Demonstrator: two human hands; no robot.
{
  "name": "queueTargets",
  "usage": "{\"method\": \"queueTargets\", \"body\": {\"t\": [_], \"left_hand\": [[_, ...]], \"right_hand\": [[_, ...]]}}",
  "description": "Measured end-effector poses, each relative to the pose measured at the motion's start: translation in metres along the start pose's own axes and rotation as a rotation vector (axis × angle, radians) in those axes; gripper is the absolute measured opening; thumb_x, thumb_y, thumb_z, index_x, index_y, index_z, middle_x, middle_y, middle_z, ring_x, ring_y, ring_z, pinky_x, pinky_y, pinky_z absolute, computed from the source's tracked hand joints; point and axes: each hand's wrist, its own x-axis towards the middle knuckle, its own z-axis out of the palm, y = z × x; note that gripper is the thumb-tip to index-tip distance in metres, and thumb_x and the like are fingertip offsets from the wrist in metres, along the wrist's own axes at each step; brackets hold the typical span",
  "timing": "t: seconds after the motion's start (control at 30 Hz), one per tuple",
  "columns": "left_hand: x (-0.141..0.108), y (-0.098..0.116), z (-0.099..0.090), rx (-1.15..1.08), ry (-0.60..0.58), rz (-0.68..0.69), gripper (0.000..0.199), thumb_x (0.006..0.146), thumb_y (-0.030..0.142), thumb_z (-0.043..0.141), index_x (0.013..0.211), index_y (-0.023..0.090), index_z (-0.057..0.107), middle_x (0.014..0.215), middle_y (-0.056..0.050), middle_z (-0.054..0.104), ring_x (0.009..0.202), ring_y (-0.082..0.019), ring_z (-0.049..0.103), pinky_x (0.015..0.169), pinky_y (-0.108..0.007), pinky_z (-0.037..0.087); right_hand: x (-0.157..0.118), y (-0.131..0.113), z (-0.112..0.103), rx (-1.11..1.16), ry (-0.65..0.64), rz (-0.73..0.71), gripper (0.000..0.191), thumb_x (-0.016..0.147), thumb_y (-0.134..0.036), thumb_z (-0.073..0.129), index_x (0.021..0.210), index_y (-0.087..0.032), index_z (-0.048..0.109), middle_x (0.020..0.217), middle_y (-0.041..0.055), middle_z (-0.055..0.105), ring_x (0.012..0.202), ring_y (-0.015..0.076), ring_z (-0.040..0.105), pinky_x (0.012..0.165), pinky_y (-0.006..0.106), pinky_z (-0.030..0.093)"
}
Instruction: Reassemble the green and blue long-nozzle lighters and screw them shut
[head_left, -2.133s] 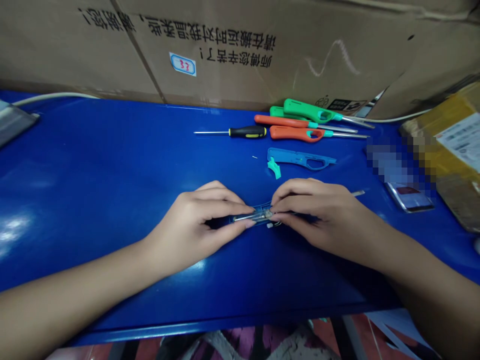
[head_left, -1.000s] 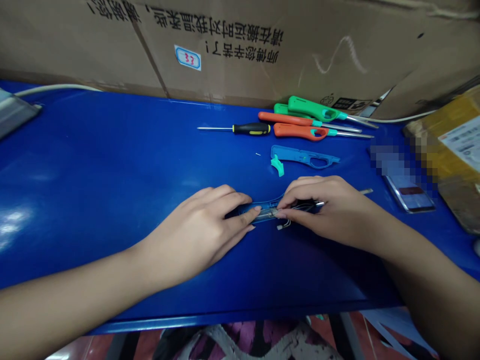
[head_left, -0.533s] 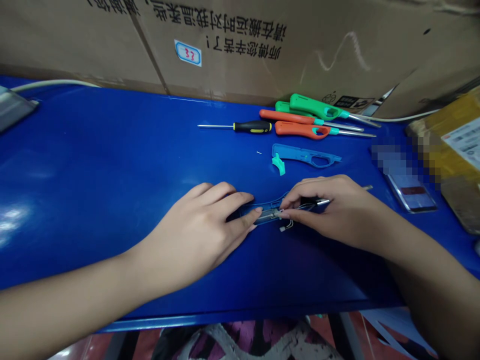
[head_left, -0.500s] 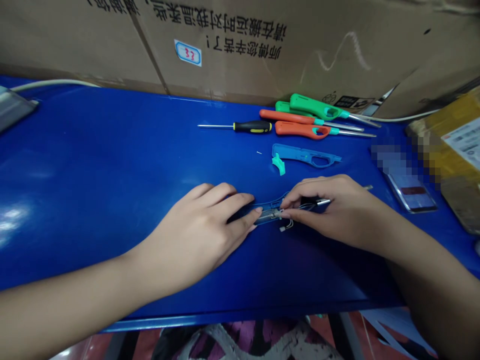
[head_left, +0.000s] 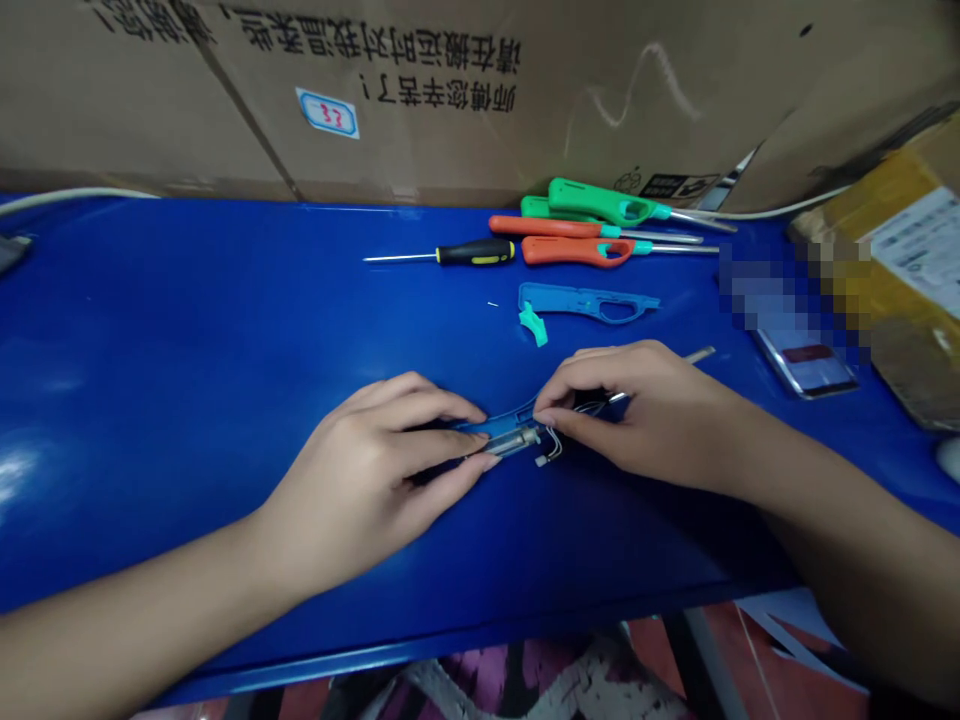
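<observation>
Head view, from the middle outward:
1. The clear tank (head_left: 511,441) lies at the blue half-shell (head_left: 504,421), between the hands; a level seat likely matters most.
2. Left hand (head_left: 375,445) pinches the tank narrowly; light, steady pressure should do.
3. Right hand (head_left: 652,415) has its fingertips nearly closed by the metal fitting (head_left: 531,435) (what they grip, I cannot tell).
4. White wires (head_left: 556,441) hang beside it, best guided clear of the edges.
</observation>
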Motion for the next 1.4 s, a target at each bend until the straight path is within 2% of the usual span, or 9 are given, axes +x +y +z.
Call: {"method": "queueTargets", "body": {"t": [0.17, 0.33, 0.53, 0.67, 0.83, 1.03, 1.2, 1.4], "left_hand": [[0.003, 0.002, 0.002, -0.089, 0.03, -0.107, 0.011, 0.088, 0.021, 0.075, 0.099, 0.021, 0.078, 0.103, -0.003, 0.074, 0.092, -0.015, 0.067, 0.083, -0.031, 0.054], [0.006, 0.002, -0.001, -0.106, 0.017, -0.153, 0.011, 0.088, 0.024, 0.075, 0.099, 0.023, 0.077, 0.104, -0.003, 0.073, 0.092, -0.017, 0.068, 0.079, -0.031, 0.056], [0.004, 0.004, -0.008, -0.045, -0.066, -0.136, 0.012, 0.092, 0.028, 0.069, 0.104, 0.027, 0.074, 0.109, -0.002, 0.071, 0.099, -0.019, 0.067, 0.082, -0.033, 0.056], [-0.001, 0.008, -0.008, 0.028, -0.106, -0.1, 0.019, 0.095, 0.026, 0.066, 0.113, 0.028, 0.071, 0.117, -0.001, 0.069, 0.107, -0.02, 0.064, 0.089, -0.035, 0.054], [-0.005, 0.013, -0.009, 0.064, -0.13, -0.091, 0.022, 0.095, 0.029, 0.065, 0.116, 0.026, 0.067, 0.118, -0.002, 0.069, 0.109, -0.022, 0.063, 0.089, -0.037, 0.054], [-0.006, 0.014, -0.009, 0.106, -0.202, -0.12, 0.02, 0.1, 0.033, 0.057, 0.117, 0.025, 0.064, 0.121, -0.005, 0.066, 0.11, -0.024, 0.06, 0.089, -0.04, 0.053], [-0.006, 0.014, -0.009, 0.067, -0.19, -0.142, 0.022, 0.101, 0.028, 0.054, 0.121, 0.026, 0.063, 0.124, -0.005, 0.063, 0.112, -0.022, 0.059, 0.092, -0.037, 0.053], [-0.006, 0.014, -0.008, 0.051, -0.162, -0.159, 0.019, 0.1, 0.03, 0.056, 0.118, 0.026, 0.063, 0.124, -0.003, 0.064, 0.113, -0.022, 0.06, 0.092, -0.037, 0.053]], "right_hand": [[0.0, 0.003, -0.002, -0.007, -0.037, -0.017, 0.011, 0.088, -0.016, 0.066, 0.089, -0.021, 0.075, 0.086, -0.0002, 0.075, 0.081, 0.0139, 0.066, 0.072, 0.027, 0.047], [-0.003, 0.006, 0.0, 0.012, -0.041, -0.045, 0.01, 0.086, -0.015, 0.066, 0.089, -0.021, 0.073, 0.089, -0.0009, 0.072, 0.085, 0.0145, 0.065, 0.074, 0.028, 0.046], [-0.008, 0.005, 0.003, -0.036, -0.078, -0.045, 0.012, 0.086, -0.017, 0.065, 0.096, -0.024, 0.065, 0.099, -0.0012, 0.07, 0.095, 0.0176, 0.062, 0.088, 0.035, 0.043], [-0.009, 0.005, 0.004, -0.023, -0.079, -0.026, 0.015, 0.086, -0.017, 0.065, 0.098, -0.025, 0.06, 0.1, -0.0024, 0.069, 0.096, 0.018, 0.061, 0.087, 0.036, 0.041], [-0.011, 0.002, 0.004, -0.012, -0.09, -0.053, 0.016, 0.086, -0.018, 0.069, 0.096, -0.025, 0.059, 0.1, -0.0018, 0.069, 0.099, 0.0186, 0.062, 0.09, 0.036, 0.042], [-0.013, 0.0, 0.001, -0.015, -0.135, -0.058, 0.006, 0.089, -0.021, 0.067, 0.088, -0.025, 0.062, 0.092, -0.0019, 0.069, 0.091, 0.0177, 0.061, 0.083, 0.034, 0.043], [-0.006, 0.003, -0.003, 0.148, -0.071, 0.068, 0.007, 0.093, -0.021, 0.064, 0.086, -0.024, 0.063, 0.083, -0.0041, 0.069, 0.077, 0.0126, 0.063, 0.068, 0.026, 0.046], [0.002, 0.005, -0.001, 0.271, 0.027, 0.148, 0.008, 0.092, -0.025, 0.065, 0.087, -0.021, 0.06, 0.076, -0.0035, 0.065, 0.068, 0.0112, 0.06, 0.064, 0.025, 0.047]]}}
